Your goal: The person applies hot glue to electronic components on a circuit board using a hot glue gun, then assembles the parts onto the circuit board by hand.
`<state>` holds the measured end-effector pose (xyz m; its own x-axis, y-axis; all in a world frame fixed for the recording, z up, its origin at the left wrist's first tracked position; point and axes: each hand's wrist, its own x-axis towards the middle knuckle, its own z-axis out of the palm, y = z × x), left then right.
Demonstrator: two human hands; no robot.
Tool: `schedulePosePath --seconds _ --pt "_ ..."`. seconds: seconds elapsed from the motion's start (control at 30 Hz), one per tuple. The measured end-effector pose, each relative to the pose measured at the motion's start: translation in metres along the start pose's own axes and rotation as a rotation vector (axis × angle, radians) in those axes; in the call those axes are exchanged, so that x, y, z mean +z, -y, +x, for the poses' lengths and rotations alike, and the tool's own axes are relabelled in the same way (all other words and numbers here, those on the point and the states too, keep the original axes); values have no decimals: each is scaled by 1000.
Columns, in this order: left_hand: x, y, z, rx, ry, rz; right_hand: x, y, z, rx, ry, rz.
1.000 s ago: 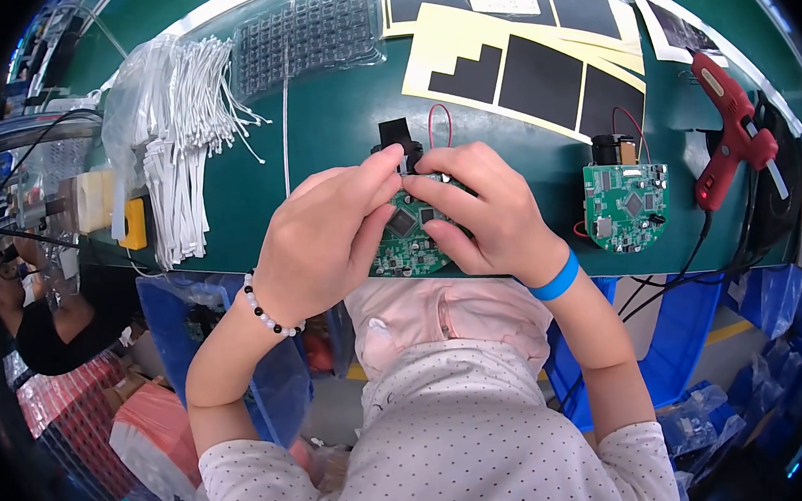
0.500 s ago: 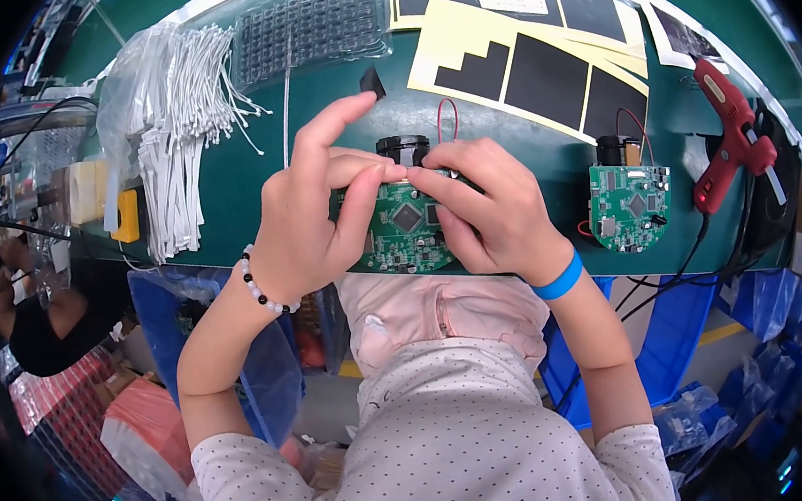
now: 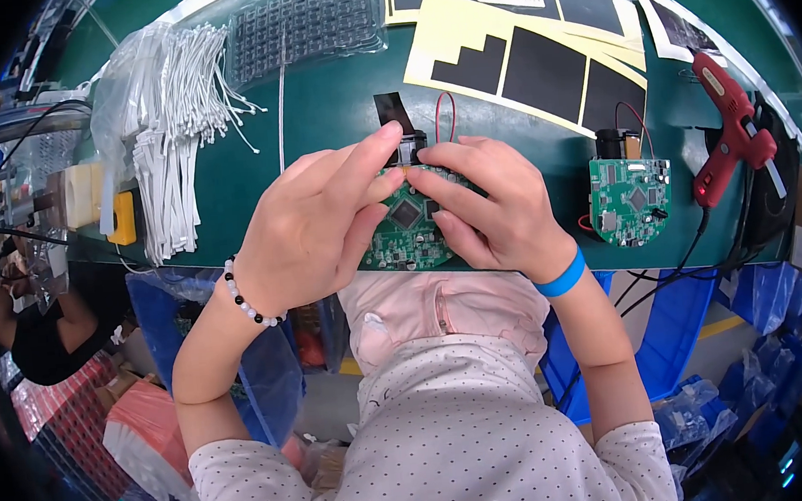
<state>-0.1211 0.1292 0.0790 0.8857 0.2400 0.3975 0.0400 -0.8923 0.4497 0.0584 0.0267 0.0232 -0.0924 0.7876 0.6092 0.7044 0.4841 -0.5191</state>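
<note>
A green circuit board (image 3: 407,241) with a black camera module (image 3: 418,143) at its far edge lies in front of me. My left hand (image 3: 318,215) is curled at the board's left side, fingertips together at the seam between board and module. A small black tape piece (image 3: 391,107) stands up at its index fingertip and seems to cling there. My right hand (image 3: 496,201) grips the board from the right, index finger at the same seam, thumb by the board's side. What lies under the fingertips is hidden. A red wire loop (image 3: 446,115) rises beside the module.
A second green board (image 3: 631,202) with a module lies to the right, near a red glue gun (image 3: 731,130). Yellow sheets with black adhesive pieces (image 3: 541,60) lie at the back. White cables (image 3: 168,165) and a clear plastic tray (image 3: 303,27) occupy the left.
My left index finger, raised before with the black tape piece, has come down toward the module. The tape now stands just behind the module. My right hand has hardly moved.
</note>
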Motion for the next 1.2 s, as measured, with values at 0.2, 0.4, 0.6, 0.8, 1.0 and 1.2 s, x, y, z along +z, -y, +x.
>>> schedulePosePath --seconds 0.2,0.4,0.6,0.8,1.0,1.2 --pt "0 0 -7 -68 33 -6 -4 2 1 2 48 -8" --pt "1 2 -11 -105 26 -75 -3 1 0 -2 53 1" --pt "1 1 -10 -105 14 -81 -4 -1 0 -16 59 14" --pt "3 -2 -4 -308 -259 -282 -4 -2 2 -22 76 39" --pt "-11 0 12 -510 -114 -507 -5 -3 0 -14 71 40" --pt "-17 18 21 -874 308 -846 -4 -3 0 -10 78 50"
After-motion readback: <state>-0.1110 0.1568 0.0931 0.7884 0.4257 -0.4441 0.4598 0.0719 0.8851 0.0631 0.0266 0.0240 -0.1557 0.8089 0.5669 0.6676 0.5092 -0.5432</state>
